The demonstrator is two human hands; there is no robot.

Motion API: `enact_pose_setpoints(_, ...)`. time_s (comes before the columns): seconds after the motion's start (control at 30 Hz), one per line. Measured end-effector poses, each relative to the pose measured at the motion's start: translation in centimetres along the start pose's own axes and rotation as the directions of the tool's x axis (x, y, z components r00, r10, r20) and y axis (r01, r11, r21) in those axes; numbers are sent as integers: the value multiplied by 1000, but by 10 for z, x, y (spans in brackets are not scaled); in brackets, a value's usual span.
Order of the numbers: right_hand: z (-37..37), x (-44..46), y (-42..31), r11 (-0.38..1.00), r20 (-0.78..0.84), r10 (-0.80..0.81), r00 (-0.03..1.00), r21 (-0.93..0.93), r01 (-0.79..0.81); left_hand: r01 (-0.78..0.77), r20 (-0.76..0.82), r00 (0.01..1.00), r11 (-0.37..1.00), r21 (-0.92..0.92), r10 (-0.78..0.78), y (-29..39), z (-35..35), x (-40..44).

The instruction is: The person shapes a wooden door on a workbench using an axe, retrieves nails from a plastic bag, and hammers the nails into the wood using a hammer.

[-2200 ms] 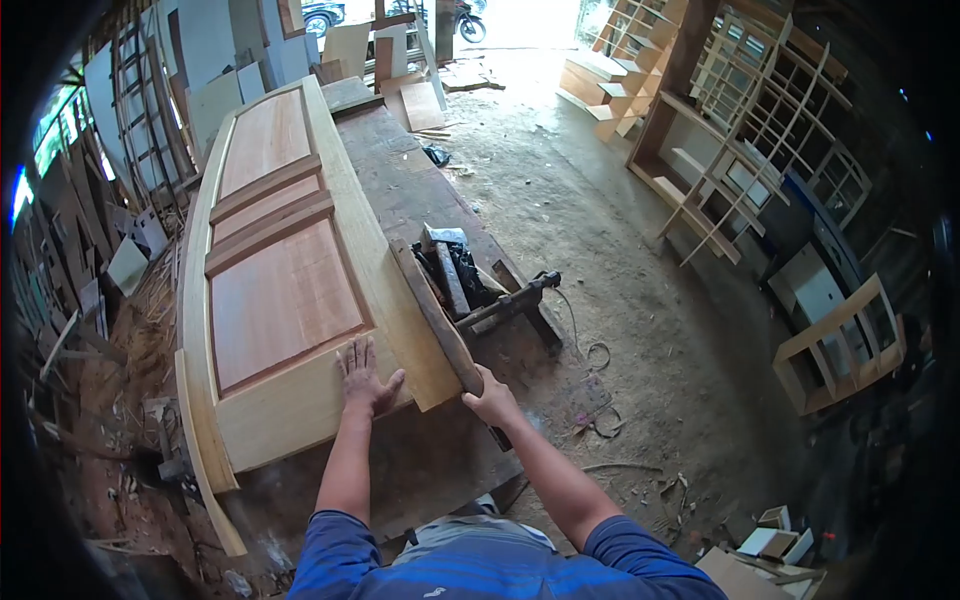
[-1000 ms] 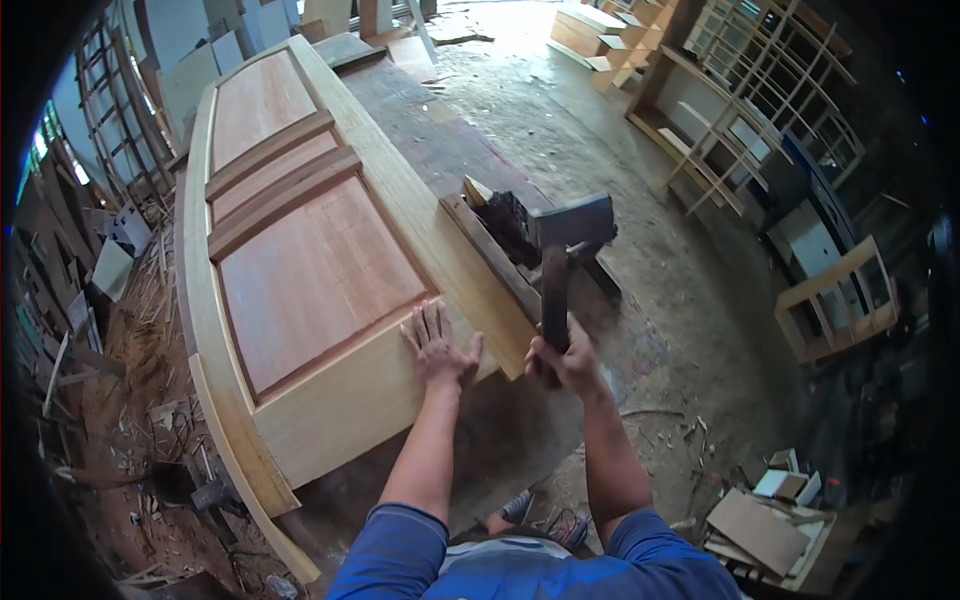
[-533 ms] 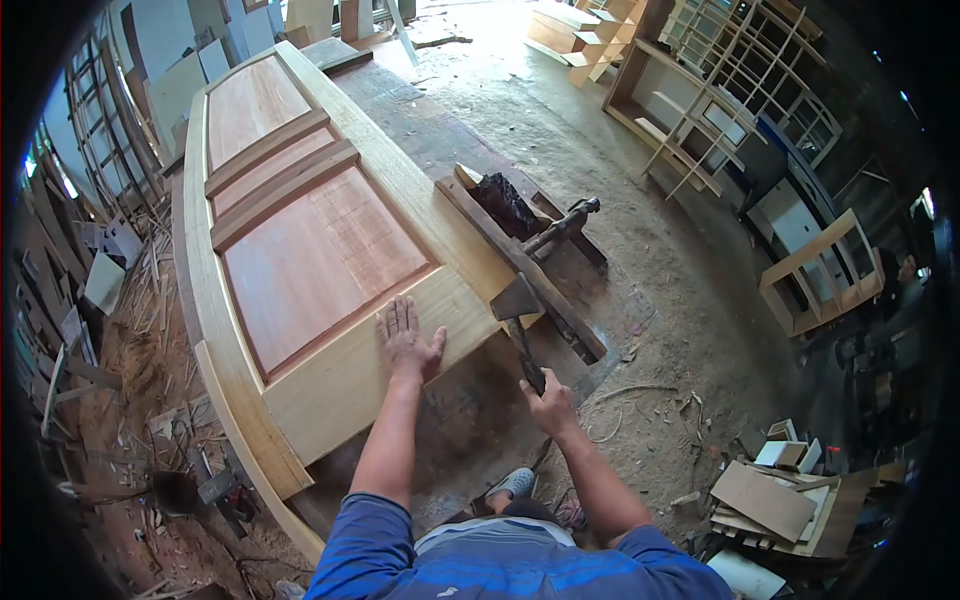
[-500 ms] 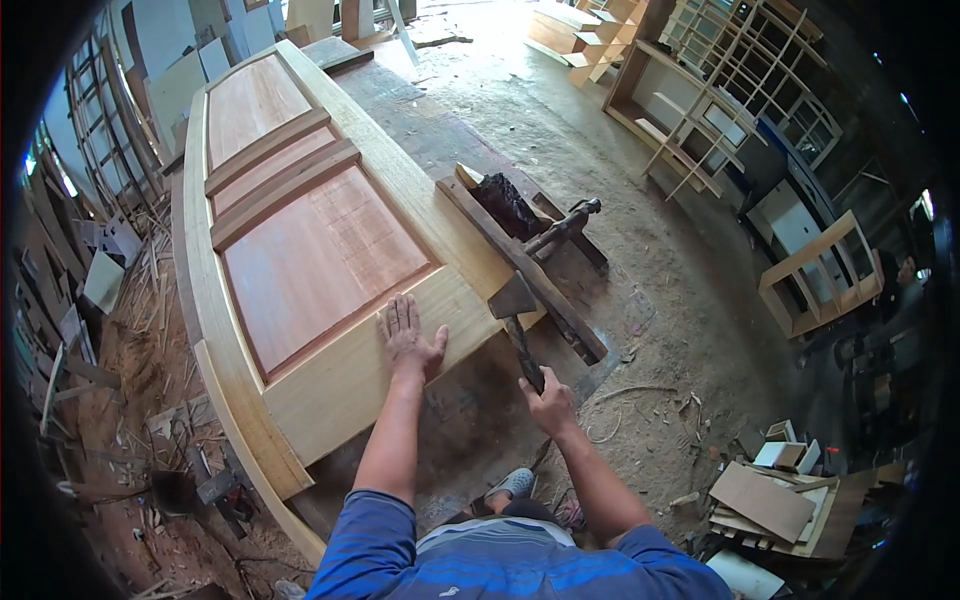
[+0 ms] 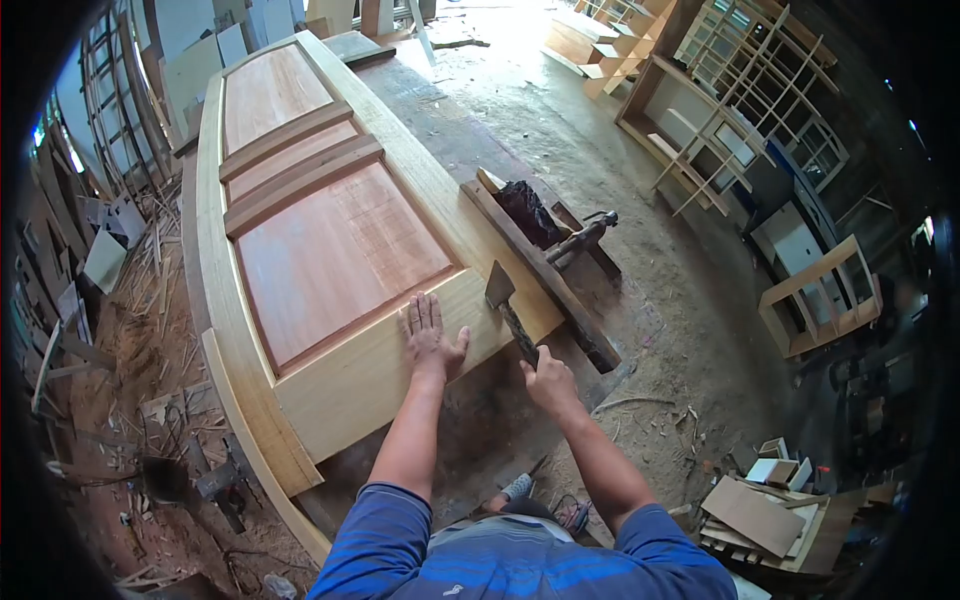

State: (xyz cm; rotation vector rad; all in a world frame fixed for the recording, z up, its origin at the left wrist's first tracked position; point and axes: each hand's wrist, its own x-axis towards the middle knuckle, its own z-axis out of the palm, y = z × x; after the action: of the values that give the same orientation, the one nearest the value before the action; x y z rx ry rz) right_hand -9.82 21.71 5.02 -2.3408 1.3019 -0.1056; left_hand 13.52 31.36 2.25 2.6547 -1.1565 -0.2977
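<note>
A panelled wooden door (image 5: 345, 415) lies flat on a low bench, pale frame around reddish panels. My left hand (image 5: 433, 345) rests palm down on its near rail, fingers spread. With my right hand (image 5: 551, 382) I grip the dark handle of a hatchet (image 5: 500, 287). Its wedge-shaped head is over the door's right near corner; whether it touches the wood I cannot tell. Just right of that corner, a dark wooden toolbox (image 5: 545, 278) holds a crumpled black plastic bag (image 5: 530, 213) and a hammer (image 5: 585, 238).
A curved pale strip of wood (image 5: 262, 440) runs along the door's left near edge. Offcuts and shavings (image 5: 150, 320) litter the left floor. Stacked boards (image 5: 755, 515) lie at lower right, a small wooden frame (image 5: 820, 300) and lattice panels (image 5: 745, 110) farther back.
The hatchet head has tilted and swung, now showing a narrower, upright wedge over the door's corner. My left hand stays on the rail. The whole view has shifted slightly.
</note>
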Motion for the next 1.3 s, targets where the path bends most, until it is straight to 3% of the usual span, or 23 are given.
enact_pose_setpoints(0.07,-12,6,-15,998,-51,-49,997,40,51,-11,-19,1000,1000,-16,11,-2,0,7)
enact_pose_setpoints(0.17,-23,12,-48,956,-325,-153,933,191,224,-10,-10,1000,1000,0,10,-3,1,9)
enact_pose_setpoints(0.27,-21,24,-61,911,-449,-115,886,308,274,-3,18,1000,1000,0,3,-2,-2,10)
enact_pose_setpoints(0.3,-5,28,-51,926,-419,-122,900,277,254,-6,12,1000,1000,-7,6,-3,-1,10)
enact_pose_setpoints(0.4,13,41,-42,992,-26,39,999,-120,-42,-27,-23,999,1000,-13,27,-4,1,9)
enact_pose_setpoints(0.5,-8,49,-51,993,20,28,999,-112,-26,-6,53,999,1000,-6,6,-2,-9,9)
enact_pose_setpoints(0.67,-25,25,-49,997,9,61,998,40,-61,-13,13,1000,1000,-27,13,-6,-4,16)
enact_pose_setpoints(0.77,-33,-8,-50,972,-327,-84,941,179,149,-9,-8,1000,999,-37,9,-7,4,11)
enact_pose_setpoints(0.83,-42,-25,-53,937,-519,-169,838,179,300,-11,-9,1000,999,-39,11,-6,3,10)
enact_pose_setpoints(0.93,-6,-32,-10,966,-392,-67,918,206,159,-24,-6,1000,999,-29,24,-6,2,10)
enact_pose_setpoints(0.97,0,-30,1,999,-129,18,992,-31,-22,-23,-26,999,1000,-19,23,-6,2,9)
enact_pose_setpoints(1.03,9,-37,3,991,-24,97,995,-89,-99,-13,33,999,1000,25,13,-4,0,1)
enact_pose_setpoints(1.2,5,-48,10,987,30,159,987,-8,-159,-12,24,1000,1000,-3,12,-4,2,9)
enact_pose_setpoints(1.3,18,-75,28,971,26,201,979,129,-203,-56,-148,988,998,-33,51,-5,17,6)
